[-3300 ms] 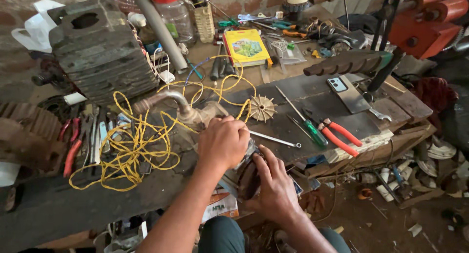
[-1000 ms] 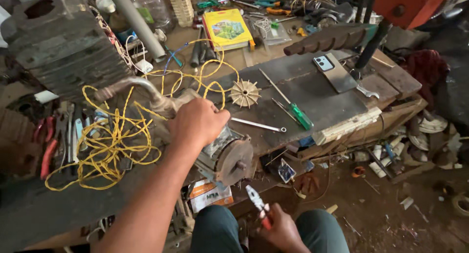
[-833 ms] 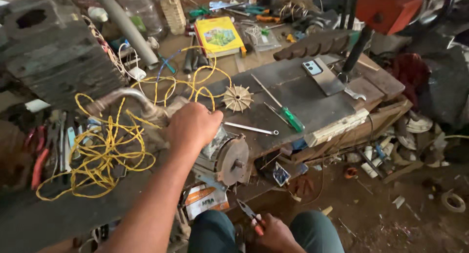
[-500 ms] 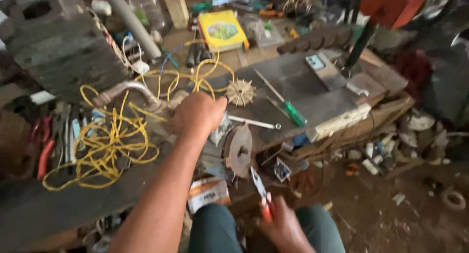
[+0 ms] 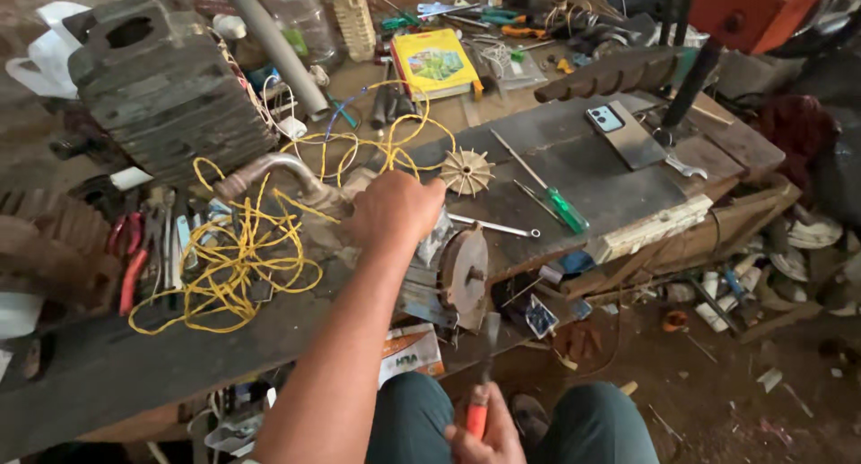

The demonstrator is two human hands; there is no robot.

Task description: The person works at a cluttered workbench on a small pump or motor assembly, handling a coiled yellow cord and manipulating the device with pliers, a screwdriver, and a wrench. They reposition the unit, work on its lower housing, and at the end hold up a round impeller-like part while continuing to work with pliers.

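While the left hand (image 5: 395, 211) lay closed over the top of the motor (image 5: 453, 276) at the bench's (image 5: 592, 164) front edge, in the middle of the frame, the right hand (image 5: 491, 435) at the bottom centre was wrapped around the orange handles of pliers (image 5: 484, 367), their tip pointing up toward the motor's round end plate. The step in hand appeared to be steadying the motor so that the pliers could be brought to it. The next move would probably call for a firm grip from the left hand and a careful lift of the tip to the shaft or plate without snagging the yellow wire (image 5: 233, 258) heaped at centre left.

As for packages, a flat yellow box (image 5: 437, 62) with a coloured picture lay at the upper centre. An orange-and-white carton (image 5: 405, 355) stuck out from under the bench, just left of the pliers. A clear plastic jar (image 5: 303, 20) with a red lid stood at the upper left.
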